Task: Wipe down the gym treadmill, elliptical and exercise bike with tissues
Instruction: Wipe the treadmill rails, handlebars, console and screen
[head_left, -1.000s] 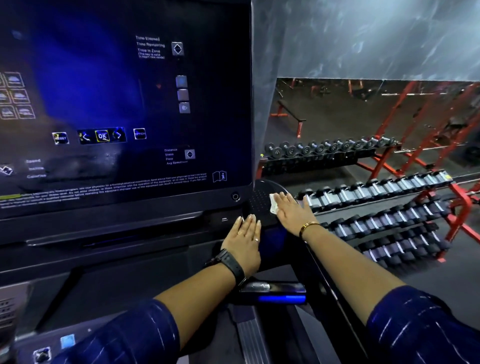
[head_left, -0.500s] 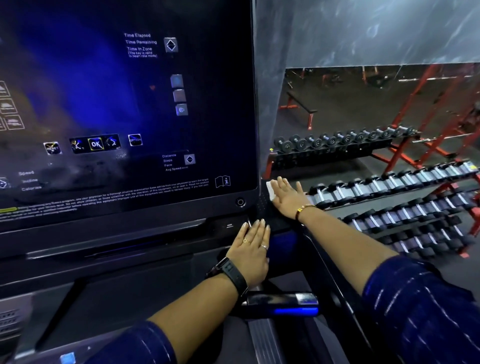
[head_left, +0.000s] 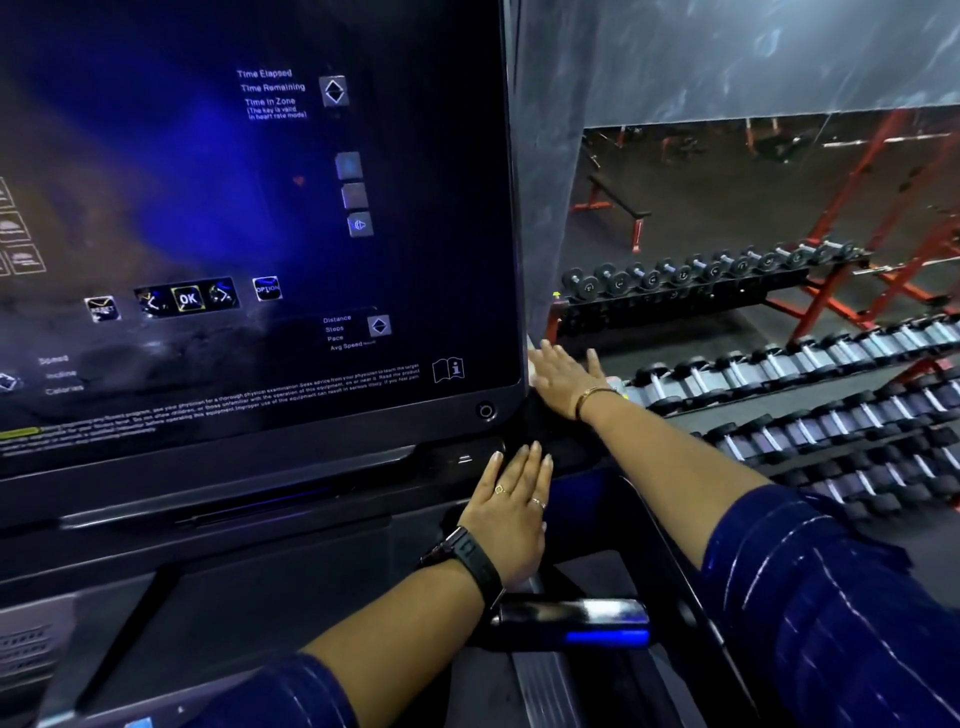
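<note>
Though only a white sliver of the tissue showed under the right hand, it looked thin, limp and easily torn, so best pinned beneath flat fingers rather than pinched. That hand lay spread over it beside the console. The left hand rested flat and empty on the ledge below.

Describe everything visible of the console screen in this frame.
The console screen is a large, glossy black panel filling the upper left of the view, cut off at left and top. A blue glow shows on it, with white labels such as Time Elapsed, OK and OPTION, a book icon and a round socket at its lower right corner. The right hand lies flat beside that corner; the left hand rests on the ledge below.
</note>
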